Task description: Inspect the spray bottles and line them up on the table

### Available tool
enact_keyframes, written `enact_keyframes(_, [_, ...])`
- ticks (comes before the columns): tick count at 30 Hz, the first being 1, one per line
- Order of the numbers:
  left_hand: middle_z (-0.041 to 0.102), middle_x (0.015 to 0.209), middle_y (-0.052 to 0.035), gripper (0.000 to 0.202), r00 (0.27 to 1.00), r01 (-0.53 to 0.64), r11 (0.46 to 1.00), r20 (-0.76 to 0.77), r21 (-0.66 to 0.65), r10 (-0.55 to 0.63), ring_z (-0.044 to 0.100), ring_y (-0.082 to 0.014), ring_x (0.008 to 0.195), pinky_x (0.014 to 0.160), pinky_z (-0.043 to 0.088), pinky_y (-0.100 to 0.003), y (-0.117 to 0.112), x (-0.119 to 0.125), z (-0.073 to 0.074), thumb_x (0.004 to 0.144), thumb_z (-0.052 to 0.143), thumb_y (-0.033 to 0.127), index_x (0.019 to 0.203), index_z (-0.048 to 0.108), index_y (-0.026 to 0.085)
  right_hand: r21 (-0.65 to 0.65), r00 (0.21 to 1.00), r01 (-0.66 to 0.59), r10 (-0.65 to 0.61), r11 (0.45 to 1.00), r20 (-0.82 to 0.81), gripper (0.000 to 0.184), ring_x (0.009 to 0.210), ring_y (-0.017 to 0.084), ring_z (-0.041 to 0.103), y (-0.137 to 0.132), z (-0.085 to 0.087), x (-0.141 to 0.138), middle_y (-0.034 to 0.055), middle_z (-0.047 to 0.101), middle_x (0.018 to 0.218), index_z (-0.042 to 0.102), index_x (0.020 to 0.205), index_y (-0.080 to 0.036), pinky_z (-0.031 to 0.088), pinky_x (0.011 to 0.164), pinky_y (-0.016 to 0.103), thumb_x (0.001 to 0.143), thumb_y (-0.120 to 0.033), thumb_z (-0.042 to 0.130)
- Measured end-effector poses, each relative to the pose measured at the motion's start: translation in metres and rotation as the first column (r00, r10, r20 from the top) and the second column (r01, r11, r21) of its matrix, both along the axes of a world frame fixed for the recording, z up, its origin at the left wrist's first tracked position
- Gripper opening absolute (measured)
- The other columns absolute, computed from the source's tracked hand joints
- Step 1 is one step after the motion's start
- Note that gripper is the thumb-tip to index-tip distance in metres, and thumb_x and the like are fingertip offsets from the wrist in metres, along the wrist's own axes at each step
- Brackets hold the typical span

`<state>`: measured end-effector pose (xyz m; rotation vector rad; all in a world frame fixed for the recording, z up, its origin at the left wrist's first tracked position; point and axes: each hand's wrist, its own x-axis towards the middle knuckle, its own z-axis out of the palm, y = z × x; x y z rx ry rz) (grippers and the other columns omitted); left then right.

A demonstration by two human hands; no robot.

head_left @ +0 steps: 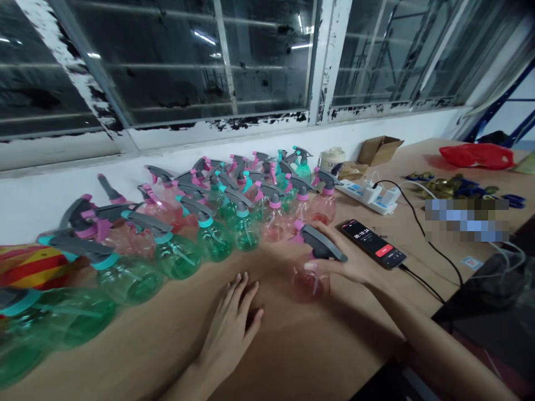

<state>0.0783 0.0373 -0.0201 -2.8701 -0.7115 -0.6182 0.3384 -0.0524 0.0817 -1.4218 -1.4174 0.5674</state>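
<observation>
My right hand (334,264) is wrapped round the neck of a pink spray bottle (311,285) with a grey and pink trigger head. That bottle is upright, at or just above the tabletop; which of the two I cannot tell. Palm down on the table, my left hand (236,320) has its fingers stretched out and holds nothing. Beyond it stand several green spray bottles, the closest being one with a turquoise collar (215,242) and another beside it (246,231). A pink spray bottle (275,223) is just behind the held one.
Rows of spray bottles line the wall on the left. Right of my right hand lies a phone (371,243) with a cable, near a white power strip (368,196). Farther back are an open cardboard box (380,150), a red plastic bag (476,156) and a heap of brass-coloured parts (449,186).
</observation>
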Motion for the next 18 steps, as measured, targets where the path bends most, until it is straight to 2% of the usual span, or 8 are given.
enact_keyframes(1, [0.043, 0.138, -0.0148, 0.04, 1.0, -0.003, 1.0, -0.002, -0.002, 0.003, 0.041, -0.0299, 0.126, 0.098, 0.039, -0.048, 0.0, 0.001, 0.0, 0.094, 0.041, 0.031, 0.13, 0.044, 0.014, 0.006, 1.0, -0.003, 0.003, 1.0, 0.014, 0.055, 0.084, 0.02, 0.061, 0.003, 0.0, 0.001, 0.0044, 0.06, 0.11, 0.051, 0.116, -0.028, 0.052, 0.065, 0.031, 0.067, -0.04, 0.073])
enact_keyframes(3, [0.043, 0.138, -0.0152, 0.04, 1.0, -0.009, 1.0, -0.004, -0.01, 0.009, 0.04, -0.0303, 0.126, 0.098, 0.038, -0.049, 0.0, 0.002, 0.001, 0.094, 0.04, 0.031, 0.129, 0.044, 0.013, 0.021, 0.998, -0.001, -0.001, 1.0, 0.057, 0.039, 0.071, 0.017, 0.059, 0.008, -0.003, 0.001, 0.0006, 0.063, 0.089, 0.058, 0.105, -0.026, 0.05, 0.059, 0.029, 0.07, -0.039, 0.069])
enact_keyframes(5, [0.043, 0.138, -0.0155, 0.041, 1.0, -0.02, 1.0, -0.003, -0.024, 0.02, 0.04, -0.0306, 0.126, 0.098, 0.038, -0.049, 0.0, 0.003, 0.002, 0.094, 0.04, 0.032, 0.13, 0.044, 0.013, 0.033, 0.997, 0.0, -0.003, 0.999, 0.082, 0.021, 0.061, 0.015, 0.054, 0.011, -0.008, 0.001, -0.0027, 0.058, 0.07, 0.061, 0.093, -0.025, 0.047, 0.055, 0.028, 0.075, -0.036, 0.062])
enact_keyframes(7, [0.041, 0.139, -0.0156, 0.041, 0.999, -0.032, 0.999, -0.004, -0.044, 0.031, 0.039, -0.0306, 0.127, 0.098, 0.037, -0.049, -0.002, 0.006, 0.003, 0.094, 0.04, 0.032, 0.13, 0.044, 0.013, 0.047, 0.997, 0.019, -0.022, 0.999, 0.076, 0.011, 0.059, 0.015, 0.053, 0.009, -0.013, 0.001, -0.0031, 0.056, 0.066, 0.061, 0.086, -0.025, 0.045, 0.054, 0.028, 0.077, -0.03, 0.056])
enact_keyframes(10, [0.04, 0.14, -0.0159, 0.039, 0.999, -0.038, 0.997, -0.003, -0.07, 0.038, 0.037, -0.0306, 0.128, 0.1, 0.035, -0.049, -0.006, 0.014, 0.005, 0.094, 0.04, 0.031, 0.129, 0.046, 0.013, 0.042, 0.996, 0.06, -0.062, 0.997, 0.058, 0.012, 0.061, 0.016, 0.054, -0.001, -0.016, 0.005, -0.0026, 0.058, 0.071, 0.059, 0.081, -0.024, 0.045, 0.055, 0.028, 0.072, -0.02, 0.054])
enact_keyframes(13, [0.04, 0.14, -0.0159, 0.038, 0.999, -0.028, 0.995, -0.018, -0.096, 0.026, 0.037, -0.0305, 0.128, 0.101, 0.033, -0.05, -0.013, 0.027, 0.008, 0.094, 0.04, 0.029, 0.128, 0.047, 0.013, 0.024, 0.995, 0.094, -0.094, 0.995, 0.022, 0.015, 0.06, 0.017, 0.056, -0.015, -0.014, 0.009, -0.003, 0.061, 0.071, 0.06, 0.079, -0.024, 0.047, 0.057, 0.029, 0.068, -0.017, 0.053])
enact_keyframes(18, [0.042, 0.138, -0.0167, 0.039, 0.999, 0.006, 0.993, -0.045, -0.116, -0.011, 0.037, -0.0302, 0.128, 0.102, 0.031, -0.049, -0.019, 0.048, 0.01, 0.094, 0.04, 0.029, 0.128, 0.046, 0.011, -0.018, 0.992, 0.116, -0.117, 0.993, -0.037, 0.028, 0.066, 0.019, 0.061, -0.03, -0.016, 0.008, -0.0013, 0.065, 0.076, 0.065, 0.094, -0.026, 0.051, 0.06, 0.029, 0.071, -0.016, 0.052])
